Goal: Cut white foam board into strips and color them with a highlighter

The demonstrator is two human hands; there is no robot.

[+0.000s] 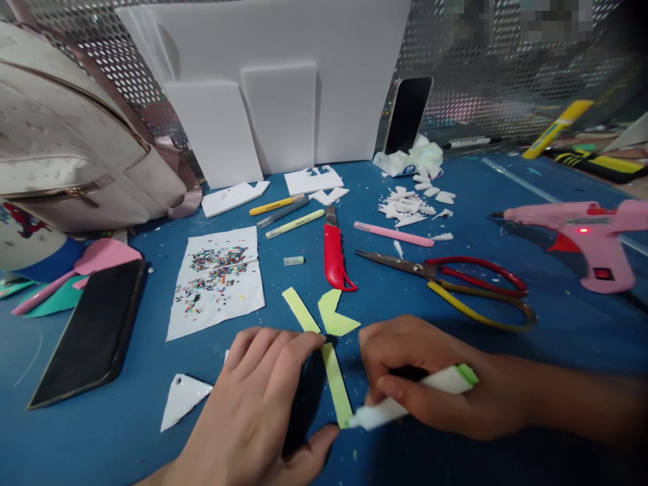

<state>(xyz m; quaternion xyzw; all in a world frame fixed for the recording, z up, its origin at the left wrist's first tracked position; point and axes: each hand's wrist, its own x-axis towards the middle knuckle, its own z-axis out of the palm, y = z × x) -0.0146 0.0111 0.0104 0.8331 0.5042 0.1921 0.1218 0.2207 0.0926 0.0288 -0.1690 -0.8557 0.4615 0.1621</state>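
My right hand is closed round a white marker with a green end. The marker's tip touches the lower end of a light green strip on the blue table. My left hand spans this strip, index finger at its top end and thumb at its bottom end, steadying it. Just beyond lie a second green strip and an angular green piece. A white triangular piece with a hole rests left of my left hand.
Past the green pieces lie a red box cutter, scissors, a pink pen and several other pens. A pink glue gun stands right. White paper with beads and a phone lie left; white boards lean behind.
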